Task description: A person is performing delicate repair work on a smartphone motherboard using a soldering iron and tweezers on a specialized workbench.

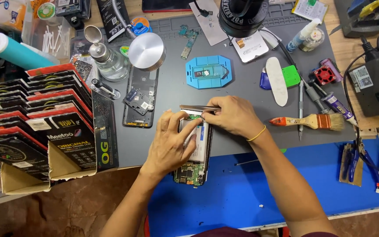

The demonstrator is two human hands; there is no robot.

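- An opened phone (pixel 194 169) lies near the front middle of the bench (pixel 172 94), across the seam where a grey work mat (pixel 242 87) meets a blue mat (pixel 251 188).
- Its long axis runs from the person toward the back of the bench. The near end shows a green circuit board with small metal parts; the far end sits under the fingers.
- The left hand (pixel 169 147) rests flat over the phone's middle, fingers spread and pressing down, thumb at the top edge.
- The right hand (pixel 233 116) is closed in a pinch around thin metal tweezers (pixel 198 108), which lie crosswise with their shaft pointing left. The tips are hidden at the phone's far end.
- A yellow band circles the right wrist.
- Just left, on the grey mat, lies a dark phone frame (pixel 139 98), also lengthwise front to back, with a round brushed-metal disc (pixel 147 51) at its far end.
- Beside the disc stands a clear glass dispenser bottle (pixel 108 61) with a metal pump top; its contents cannot be made out.
- At far left, an open cardboard box (pixel 27 175) holds a packed row of flat black and red retail packets (pixel 31 109), standing on edge.
- Behind the hands sits a blue, eight-sided holder (pixel 209 72) with a small chip set in its centre.
- To the right lie a wooden-handled brush (pixel 312 121) with pale bristles, a white oval spudger (pixel 277 81) and a green plastic block (pixel 291 75).
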